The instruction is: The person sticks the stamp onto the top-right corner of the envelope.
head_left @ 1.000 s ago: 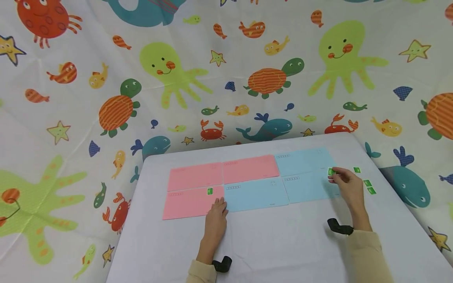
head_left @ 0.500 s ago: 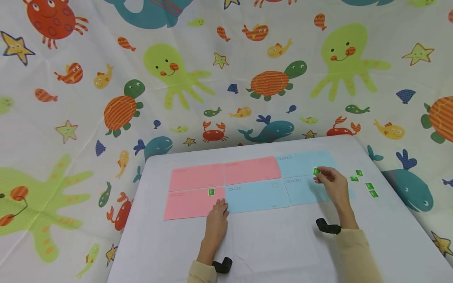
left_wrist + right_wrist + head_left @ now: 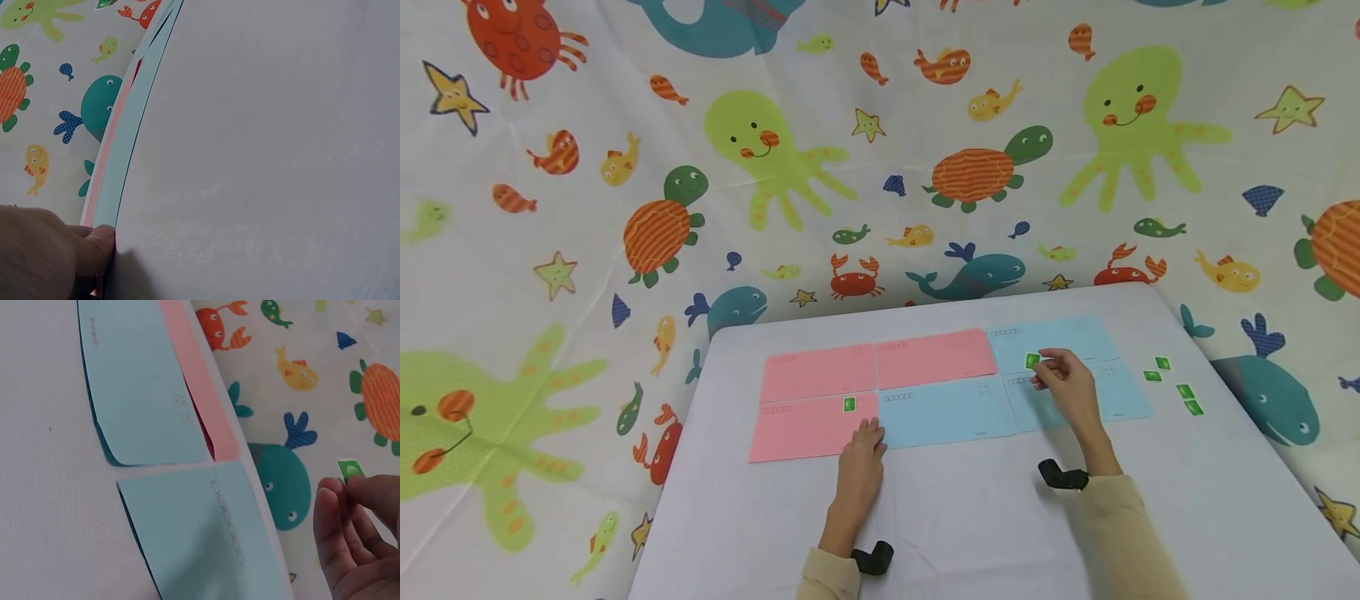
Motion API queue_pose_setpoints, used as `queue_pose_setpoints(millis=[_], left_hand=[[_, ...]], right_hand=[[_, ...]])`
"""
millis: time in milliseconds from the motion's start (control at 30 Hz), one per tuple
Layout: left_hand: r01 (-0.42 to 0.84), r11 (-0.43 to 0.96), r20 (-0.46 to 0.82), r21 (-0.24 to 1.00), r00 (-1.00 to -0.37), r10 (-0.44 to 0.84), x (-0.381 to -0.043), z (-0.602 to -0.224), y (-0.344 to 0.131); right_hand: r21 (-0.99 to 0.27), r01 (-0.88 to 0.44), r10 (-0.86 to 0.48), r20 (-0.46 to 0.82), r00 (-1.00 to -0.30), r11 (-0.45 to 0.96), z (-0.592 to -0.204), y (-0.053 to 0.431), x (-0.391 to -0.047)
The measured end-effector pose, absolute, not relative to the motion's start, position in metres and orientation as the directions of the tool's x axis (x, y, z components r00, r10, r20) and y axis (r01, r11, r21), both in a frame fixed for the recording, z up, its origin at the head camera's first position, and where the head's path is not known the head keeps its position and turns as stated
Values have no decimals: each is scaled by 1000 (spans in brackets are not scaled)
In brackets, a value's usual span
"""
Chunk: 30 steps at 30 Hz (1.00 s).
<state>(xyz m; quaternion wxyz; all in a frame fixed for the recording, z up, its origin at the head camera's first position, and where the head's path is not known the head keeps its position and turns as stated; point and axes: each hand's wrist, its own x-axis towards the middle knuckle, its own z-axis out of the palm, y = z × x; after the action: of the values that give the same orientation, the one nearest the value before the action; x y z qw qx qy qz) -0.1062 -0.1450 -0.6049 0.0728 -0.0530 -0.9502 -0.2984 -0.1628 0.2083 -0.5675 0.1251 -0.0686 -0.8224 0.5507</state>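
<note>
Between thumb and fingers, my right hand (image 3: 1070, 396) pinches a small green stamp (image 3: 1032, 360), held above the blue envelopes at the right. In the right wrist view the stamp (image 3: 352, 467) pokes out past the fingertips. My left hand (image 3: 860, 471) rests with its fingers on the lower edge where the front pink envelope (image 3: 797, 433) meets the front middle blue envelope (image 3: 943, 417). One green stamp (image 3: 849, 404) lies at the upper right corner of that pink envelope. In the left wrist view the left hand (image 3: 47, 253) touches the envelope edges.
Two rows of envelopes lie side by side: pink ones (image 3: 816, 375) to the left, blue ones (image 3: 1056, 337) to the right. Several loose green stamps (image 3: 1184, 391) lie on the white table (image 3: 970, 517) beyond the right end. A sea-animal curtain (image 3: 880, 50) hangs behind.
My right hand has carried the pinched stamp leftward, from the right end of the blue envelopes to over their left part. The left hand has stayed in place.
</note>
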Motion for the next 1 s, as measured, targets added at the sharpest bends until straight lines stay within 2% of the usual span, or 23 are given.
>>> queue_pose_setpoints(millis=[467,1000], left_hand=[[148,808,166,571,-984,63,-104,-604,-147],[124,798,146,589,-988,46,-107,-602,-148]], right_hand=[[-948,50,184,9,-983,314,-572,174,-168],[-926,122,177,-61,-982,357,-584,144,-174]])
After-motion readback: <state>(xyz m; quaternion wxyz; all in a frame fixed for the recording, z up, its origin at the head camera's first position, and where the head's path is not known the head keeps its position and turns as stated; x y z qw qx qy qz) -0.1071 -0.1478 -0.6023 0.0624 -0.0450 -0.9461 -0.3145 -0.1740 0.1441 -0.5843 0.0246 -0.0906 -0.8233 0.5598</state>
